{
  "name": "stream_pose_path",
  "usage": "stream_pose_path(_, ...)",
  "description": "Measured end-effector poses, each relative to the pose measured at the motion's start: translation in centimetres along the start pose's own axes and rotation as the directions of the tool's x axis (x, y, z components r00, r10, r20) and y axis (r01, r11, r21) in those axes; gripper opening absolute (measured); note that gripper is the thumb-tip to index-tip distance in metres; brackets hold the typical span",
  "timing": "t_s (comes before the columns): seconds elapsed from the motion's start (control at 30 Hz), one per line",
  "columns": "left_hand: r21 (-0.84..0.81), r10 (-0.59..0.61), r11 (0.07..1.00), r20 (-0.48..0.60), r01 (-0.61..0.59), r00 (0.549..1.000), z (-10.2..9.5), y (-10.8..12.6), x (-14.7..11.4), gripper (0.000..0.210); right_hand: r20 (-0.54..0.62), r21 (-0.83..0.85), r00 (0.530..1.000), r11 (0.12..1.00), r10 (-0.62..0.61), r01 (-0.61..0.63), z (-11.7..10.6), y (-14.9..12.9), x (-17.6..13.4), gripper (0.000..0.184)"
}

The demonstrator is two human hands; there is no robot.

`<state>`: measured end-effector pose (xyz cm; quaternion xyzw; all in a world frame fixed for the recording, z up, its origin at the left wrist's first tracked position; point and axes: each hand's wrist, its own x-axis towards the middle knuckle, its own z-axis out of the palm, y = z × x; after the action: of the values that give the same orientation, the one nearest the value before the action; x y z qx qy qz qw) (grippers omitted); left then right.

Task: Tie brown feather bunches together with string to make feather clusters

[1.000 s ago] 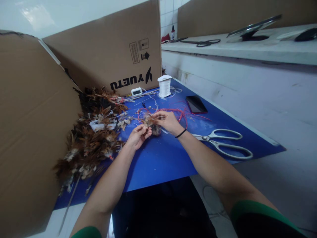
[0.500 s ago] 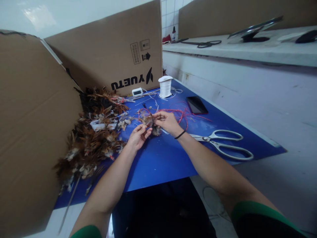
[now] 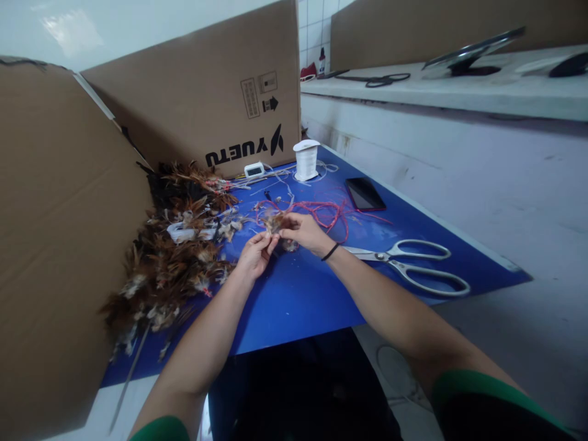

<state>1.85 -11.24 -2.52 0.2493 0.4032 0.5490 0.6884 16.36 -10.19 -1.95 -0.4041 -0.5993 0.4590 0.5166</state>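
A small tuft of brown and grey feathers (image 3: 274,222) is pinched between my two hands over the blue tabletop (image 3: 303,300). My left hand (image 3: 256,252) grips its lower end with thumb and fingertips. From the right, my right hand (image 3: 304,233) closes thumb and fingers on the same tuft, a black band around its wrist. Just beyond lies a tangle of red cord (image 3: 328,211). More fluff (image 3: 290,245) lies on the table below the right fingers. Left of my hands spreads a big heap of brown feathers (image 3: 184,257).
Large silver scissors (image 3: 386,257) lie beside my right forearm. Behind stand a white spool (image 3: 306,162), a small white device (image 3: 254,170) and a phone (image 3: 365,194). Cardboard (image 3: 193,92) walls the back and left. A shelf (image 3: 441,86) runs along the right wall.
My right hand has moved slightly left and down, bringing its thumb against my left fingertips. The feather tuft has turned and now points up between the hands.
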Motion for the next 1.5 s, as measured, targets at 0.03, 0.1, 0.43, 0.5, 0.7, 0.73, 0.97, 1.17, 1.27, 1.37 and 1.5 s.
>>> stream_pose_path(0.03, 0.003, -0.005, 1.0, 0.001, 0.005, 1.0, 0.0, 0.0, 0.0, 0.022, 0.008, -0.012, 1.0, 1.0, -0.006, 0.006, -0.1, 0.1, 0.0, 0.026)
stream_pose_path(0.1, 0.013, -0.013, 1.0, 0.01, 0.013, 1.0, -0.2, -0.1, 0.1, 0.021, 0.014, -0.034, 1.0, 0.999, -0.014, 0.014, -0.1, 0.1, 0.1, 0.023)
stream_pose_path(0.43, 0.077, 0.029, 0.996, 0.116, -0.038, 0.993, -0.6, -0.2, 0.1, 0.013, 0.092, -0.083, 0.994, 0.994, -0.065, 0.073, -0.3, -0.2, 0.1, 0.017)
stream_pose_path(0.5, 0.091, 0.035, 0.995, 0.127, -0.047, 0.991, -0.6, -0.2, 0.1, 0.01, 0.116, -0.1, 0.989, 0.99, -0.087, 0.099, -0.4, -0.2, 0.1, 0.017)
stream_pose_path(0.7, 0.127, 0.048, 0.989, 0.163, -0.07, 0.985, -0.8, -0.3, 0.2, 0.013, 0.15, -0.107, 0.981, 0.984, -0.122, 0.139, -0.6, -0.3, 0.1, 0.015)
stream_pose_path(0.73, 0.131, 0.055, 0.988, 0.173, -0.078, 0.983, -0.8, -0.3, 0.2, 0.015, 0.143, -0.101, 0.982, 0.985, -0.127, 0.142, -0.6, -0.4, 0.2, 0.015)
stream_pose_path(0.97, 0.244, 0.125, 0.95, 0.27, -0.193, 0.955, -1.4, -0.2, 0.5, 0.032, -0.115, 0.09, 0.992, 0.994, -0.047, 0.057, -2.1, -1.4, 0.5, 0.02)
stream_pose_path(1.17, 0.346, 0.173, 0.88, 0.407, -0.326, 0.897, -1.8, -0.4, 0.6, 0.027, -0.133, 0.123, 0.99, 0.99, -0.055, 0.072, -2.3, -1.8, 0.4, 0.023)
stream_pose_path(1.27, 0.37, 0.202, 0.85, 0.43, -0.376, 0.88, -1.8, -0.4, 0.6, 0.025, -0.093, 0.054, 0.994, 0.997, -0.054, 0.059, -1.9, -1.7, 0.1, 0.023)
stream_pose_path(1.37, 0.393, 0.218, 0.828, 0.431, -0.399, 0.876, -1.8, -0.3, 0.6, 0.026, -0.065, 0.019, 0.997, 0.999, -0.045, 0.047, -1.5, -1.6, 0.0, 0.025)
stream_pose_path(1.5, 0.396, 0.224, 0.826, 0.422, -0.401, 0.879, -1.8, -0.3, 0.6, 0.027, -0.029, 0.005, 0.999, 0.999, -0.043, 0.043, -1.2, -1.3, 0.0, 0.026)
